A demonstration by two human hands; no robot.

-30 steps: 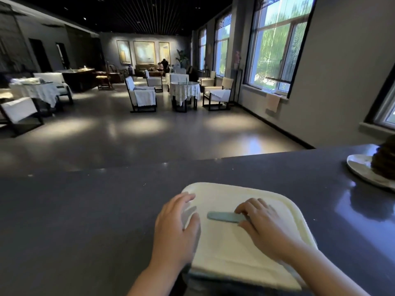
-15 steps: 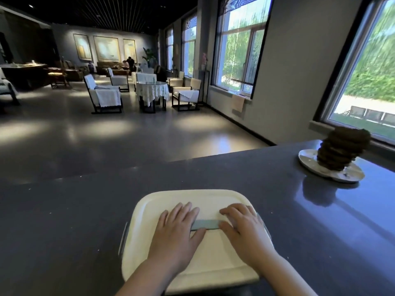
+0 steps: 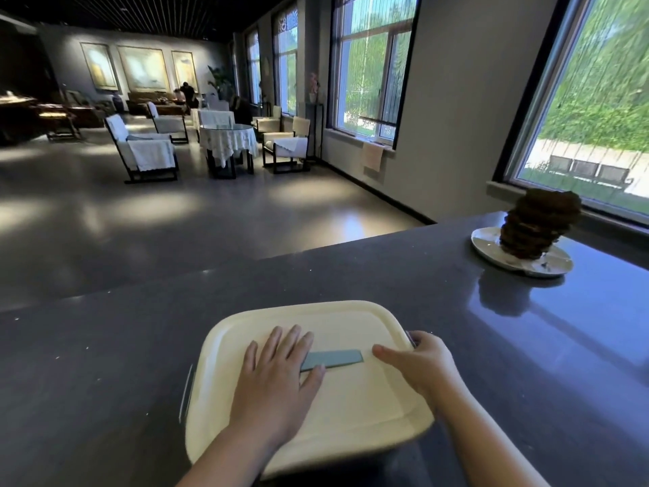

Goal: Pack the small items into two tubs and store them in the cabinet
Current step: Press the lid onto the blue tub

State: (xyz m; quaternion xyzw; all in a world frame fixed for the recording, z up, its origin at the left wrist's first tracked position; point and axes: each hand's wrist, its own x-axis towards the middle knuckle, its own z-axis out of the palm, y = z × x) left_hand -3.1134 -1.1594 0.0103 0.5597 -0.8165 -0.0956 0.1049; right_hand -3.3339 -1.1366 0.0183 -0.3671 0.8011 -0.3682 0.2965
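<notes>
Two hands work one tub's cream lid (image 3: 351, 409) near the table (image 3: 105, 363) edge: left hand (image 3: 277, 377) lies open and flat, likely pressing it shut, while right hand (image 3: 418, 363) curls over the right rim, steadying it.

Dim interior, bright daylight from right-hand windows (image 3: 372, 65), glare on floor (image 3: 147, 205), wide-angle edge warping.

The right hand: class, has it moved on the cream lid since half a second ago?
Yes. The right hand slid rightward off the blue handle strip to grip the cream lid at its right edge.
</notes>
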